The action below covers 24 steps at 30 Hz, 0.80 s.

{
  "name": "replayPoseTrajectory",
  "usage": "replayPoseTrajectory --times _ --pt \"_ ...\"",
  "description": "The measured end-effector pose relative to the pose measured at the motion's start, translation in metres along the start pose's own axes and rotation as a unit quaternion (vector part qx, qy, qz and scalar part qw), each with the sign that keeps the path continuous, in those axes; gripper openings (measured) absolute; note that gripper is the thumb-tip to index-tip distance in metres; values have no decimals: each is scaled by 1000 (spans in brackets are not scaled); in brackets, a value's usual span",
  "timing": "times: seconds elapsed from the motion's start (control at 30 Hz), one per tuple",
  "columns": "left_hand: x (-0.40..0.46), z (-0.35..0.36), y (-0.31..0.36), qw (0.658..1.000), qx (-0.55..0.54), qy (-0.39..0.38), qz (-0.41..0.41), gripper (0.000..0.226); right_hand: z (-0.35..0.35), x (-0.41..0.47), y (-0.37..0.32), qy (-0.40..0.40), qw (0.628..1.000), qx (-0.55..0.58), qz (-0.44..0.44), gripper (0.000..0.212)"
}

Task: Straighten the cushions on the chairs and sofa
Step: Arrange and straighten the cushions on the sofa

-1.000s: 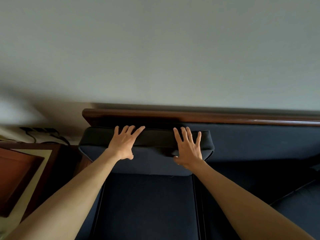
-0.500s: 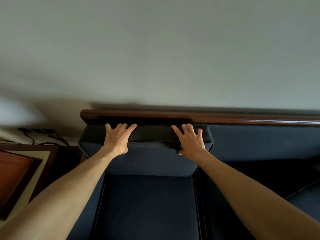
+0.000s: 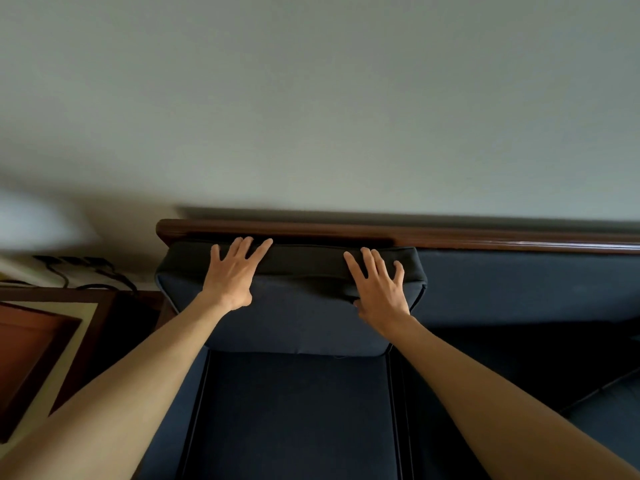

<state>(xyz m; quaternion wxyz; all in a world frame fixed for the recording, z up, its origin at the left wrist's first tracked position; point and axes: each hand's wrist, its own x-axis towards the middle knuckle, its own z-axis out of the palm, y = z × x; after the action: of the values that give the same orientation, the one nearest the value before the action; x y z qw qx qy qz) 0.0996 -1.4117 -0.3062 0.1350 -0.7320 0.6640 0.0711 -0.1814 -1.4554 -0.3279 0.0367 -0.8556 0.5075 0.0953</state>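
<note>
While both hands lie flat with fingers spread, left hand (image 3: 231, 277) and right hand (image 3: 380, 289) press the dark navy, piped back cushion (image 3: 298, 306), which stands upright under the sofa's wooden rail (image 3: 450, 237).

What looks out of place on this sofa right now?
The spot right of the back cushion looks odd: there the bare sofa back shows, with a dark gap below. Both hands press that one cushion up under the wooden rail.

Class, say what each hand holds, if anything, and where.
Nothing is gripped: left hand and right hand press flat on the dark blue back cushion's top edge.
</note>
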Motion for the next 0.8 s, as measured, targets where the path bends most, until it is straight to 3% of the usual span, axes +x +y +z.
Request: replayPoseTrajectory --times 0.17,0.53,0.67,0.8 --pt "-11 25 4 997 -2 70 -23 129 8 3 1 -9 1000 -9 1 112" --pt "0 13 7 999 -21 4 -41 129 -5 14 4 -76 997 7 -9 111" --pt "-13 0 16 998 -38 -2 -45 109 -28 7 9 -133 990 25 -33 112" --pt "-34 -24 46 994 -102 11 -37 82 -51 -12 18 -141 987 59 -46 91"
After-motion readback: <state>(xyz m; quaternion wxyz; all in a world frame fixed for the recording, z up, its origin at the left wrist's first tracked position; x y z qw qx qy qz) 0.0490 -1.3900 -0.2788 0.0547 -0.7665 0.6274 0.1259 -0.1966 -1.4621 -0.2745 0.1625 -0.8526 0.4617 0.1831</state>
